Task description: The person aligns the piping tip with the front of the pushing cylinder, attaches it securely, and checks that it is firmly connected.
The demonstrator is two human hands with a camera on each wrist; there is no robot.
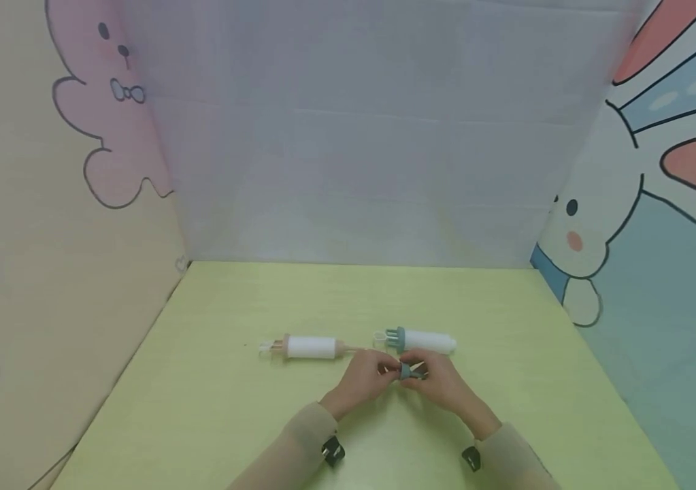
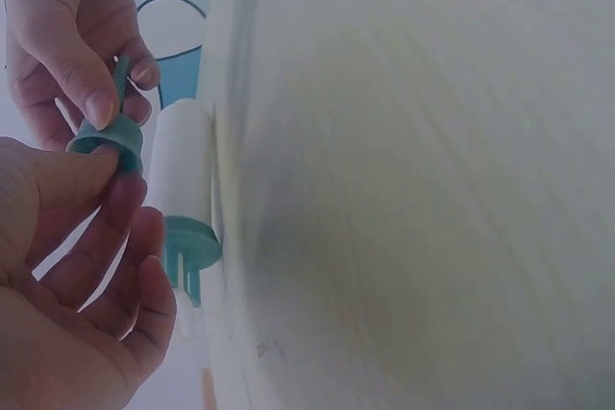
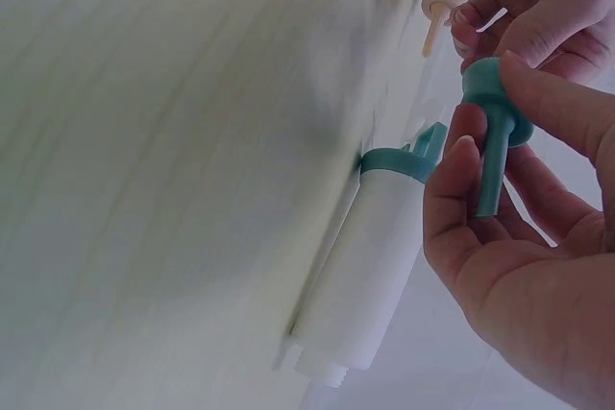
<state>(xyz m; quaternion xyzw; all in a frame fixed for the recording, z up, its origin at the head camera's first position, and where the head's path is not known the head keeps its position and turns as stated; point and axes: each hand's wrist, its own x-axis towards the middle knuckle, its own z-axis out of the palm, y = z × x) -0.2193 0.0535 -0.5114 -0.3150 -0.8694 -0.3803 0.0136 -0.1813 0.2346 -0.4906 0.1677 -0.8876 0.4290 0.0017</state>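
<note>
- Above a pale yellow tabletop (image 1: 213, 408), bare-handed work centers on a small teal plastic cup w/ a slim stem (image 3: 495, 110), held up btwn two hands, as seen from my remote seat.
- L hand (image 1: 365, 378): grasping, fingers pinching the cup's rim, thumb tip at the hollow mouth.
- R hand (image 1: 436, 378): grasping the same cup from the other side, stem pointing back twd its palm.
- Just beyond the hands, on the tabletop: a white plastic cylinder w/ a teal pronged end cap (image 1: 427, 341), lying on its side; to its left, a white plastic cylinder w/ peach fittings at both ends (image 1: 311, 347), also lying flat.
- Step in hand, as I judge it: handling or adjusting the cup, poss. a check of its inside; it's not on either cylinder.
- Next move, by my est., calls for one hand to take the cup alone, freeing the other to steady the teal-capped cylinder, whose bare narrow end looks a prob. match.
- Hidden: most of the cup's inside, blocked by the L thumb in the L wrist cam; can't tell if it's threaded.
- Hard to read: cup is tiny in head view, half covered by fingers; the thin peach stem (image 3: 435, 31) runs behind the L hand there.
- Cut off: peach-fitted cylinder, cropped at the R wrist cam's top edge.
</note>
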